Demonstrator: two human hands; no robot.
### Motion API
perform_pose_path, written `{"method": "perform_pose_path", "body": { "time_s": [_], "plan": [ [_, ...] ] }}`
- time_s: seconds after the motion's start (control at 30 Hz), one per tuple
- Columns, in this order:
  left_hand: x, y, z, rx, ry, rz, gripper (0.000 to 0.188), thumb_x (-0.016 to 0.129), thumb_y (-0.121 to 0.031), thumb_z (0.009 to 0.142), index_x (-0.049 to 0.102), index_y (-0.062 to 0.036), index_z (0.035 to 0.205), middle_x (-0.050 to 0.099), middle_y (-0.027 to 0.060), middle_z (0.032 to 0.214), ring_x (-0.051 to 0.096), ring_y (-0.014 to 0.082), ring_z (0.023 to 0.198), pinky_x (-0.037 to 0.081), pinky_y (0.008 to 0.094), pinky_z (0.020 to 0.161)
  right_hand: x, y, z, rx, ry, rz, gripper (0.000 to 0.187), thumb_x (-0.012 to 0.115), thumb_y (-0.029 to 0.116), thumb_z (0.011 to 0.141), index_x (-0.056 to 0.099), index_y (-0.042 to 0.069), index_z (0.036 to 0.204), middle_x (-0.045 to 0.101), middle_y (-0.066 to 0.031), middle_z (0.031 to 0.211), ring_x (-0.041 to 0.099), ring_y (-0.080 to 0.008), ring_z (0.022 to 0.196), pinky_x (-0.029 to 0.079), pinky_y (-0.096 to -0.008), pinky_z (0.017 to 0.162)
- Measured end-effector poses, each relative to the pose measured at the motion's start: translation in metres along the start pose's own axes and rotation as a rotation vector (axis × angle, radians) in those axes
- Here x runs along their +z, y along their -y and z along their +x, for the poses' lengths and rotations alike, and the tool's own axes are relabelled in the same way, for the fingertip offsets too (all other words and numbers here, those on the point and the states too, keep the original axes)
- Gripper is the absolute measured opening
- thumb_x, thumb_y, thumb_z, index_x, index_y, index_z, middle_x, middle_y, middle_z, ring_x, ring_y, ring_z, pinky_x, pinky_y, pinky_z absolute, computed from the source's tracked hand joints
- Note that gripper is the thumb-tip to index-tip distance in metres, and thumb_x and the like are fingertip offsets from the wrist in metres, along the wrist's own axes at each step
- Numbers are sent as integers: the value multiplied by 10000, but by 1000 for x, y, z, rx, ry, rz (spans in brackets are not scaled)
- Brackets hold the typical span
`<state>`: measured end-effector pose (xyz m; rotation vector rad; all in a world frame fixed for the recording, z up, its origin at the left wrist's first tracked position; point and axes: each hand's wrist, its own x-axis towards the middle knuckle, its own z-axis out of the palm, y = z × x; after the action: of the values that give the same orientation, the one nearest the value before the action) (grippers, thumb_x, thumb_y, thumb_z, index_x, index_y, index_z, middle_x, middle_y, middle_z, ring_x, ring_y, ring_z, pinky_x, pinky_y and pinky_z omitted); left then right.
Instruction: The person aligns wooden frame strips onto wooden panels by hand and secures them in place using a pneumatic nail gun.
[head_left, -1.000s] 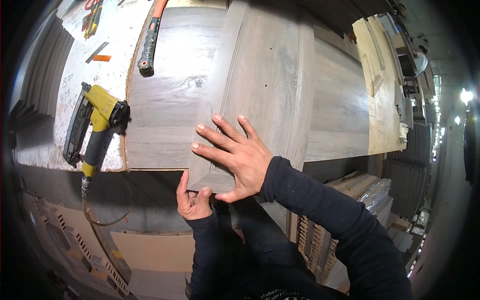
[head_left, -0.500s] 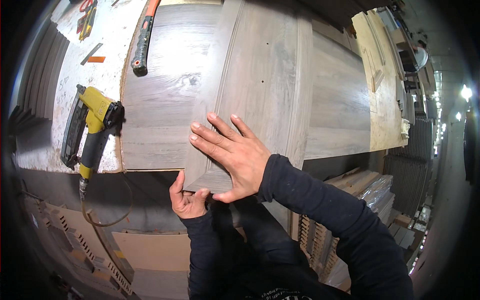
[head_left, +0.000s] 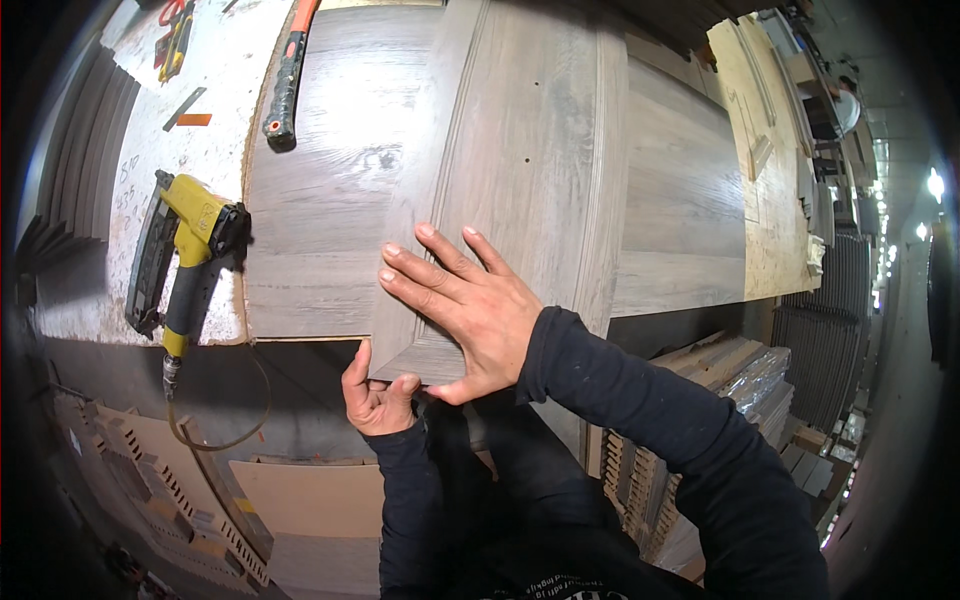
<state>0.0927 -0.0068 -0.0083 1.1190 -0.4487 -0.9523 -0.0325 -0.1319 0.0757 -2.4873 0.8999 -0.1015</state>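
A grey wood-grain cabinet door (head_left: 510,120) with a raised frame and mitred corner lies over a flat board of the same grain. My right hand (head_left: 465,310) rests flat on the door's near left corner, fingers spread, thumb by the near edge. At that same corner, my left hand (head_left: 380,400) grips from below and the side, with thumb and forefinger against the edges; its other fingers are partly hidden.
A yellow and black nail gun (head_left: 195,250) with an air hose lies on the left. Beyond it are a hammer (head_left: 288,90), an orange strip (head_left: 194,120) and red-handled pliers (head_left: 175,40). Stacked wood parts (head_left: 700,390) stand below right. Another person (head_left: 846,105) is far right.
Both hands keep the same hold on the door's corner. The whole view has shifted very slightly.
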Motion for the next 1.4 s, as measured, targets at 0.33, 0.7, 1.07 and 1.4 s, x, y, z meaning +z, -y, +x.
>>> {"method": "perform_pose_path", "body": {
  "time_s": [0.33, 0.7, 1.07, 1.4],
  "plan": [
    [6, -2, -2, -48, -11, -9, 563, 727, -65, 710, 449, -17, 1197, 509, 163, 1174, 517, 244, 1048, 408, 374, 914, -6, 2, 1, 8, 11, -13, 949, 673, 466, 559, 300, 94, 1348, 209, -92, 1433, 123, -299, 1337, 141, -533, 1054],
    [-1, -86, 28, 169, 198, 791, 495, 683, -84, 680, 542, -29, 1152, 583, 78, 837, 503, 82, 518, 424, 217, 464, -7, 5, -3, 12, 10, -10, 1017, 696, 459, 520, 255, 122, 1372, 217, -71, 1438, 118, -316, 1339, 109, -534, 1045],
    [-32, -137, 202, 283, 95, 1574, 599, 656, -106, 611, 387, -63, 1145, 519, 185, 998, 496, 365, 952, 400, 418, 838, -10, 22, 3, 21, 27, -97, 1005, 682, 472, 517, 260, 143, 1368, 234, -76, 1429, 142, -304, 1334, 119, -526, 1050],
    [-76, -215, 113, -259, 601, 674, 409, 685, -69, 637, 558, 18, 1016, 632, 103, 917, 610, 169, 867, 464, 284, 806, -8, 15, 8, 57, 77, -107, 1026, 684, 488, 504, 261, 133, 1369, 224, -77, 1433, 109, -318, 1340, 108, -548, 1038]
  ]
}}
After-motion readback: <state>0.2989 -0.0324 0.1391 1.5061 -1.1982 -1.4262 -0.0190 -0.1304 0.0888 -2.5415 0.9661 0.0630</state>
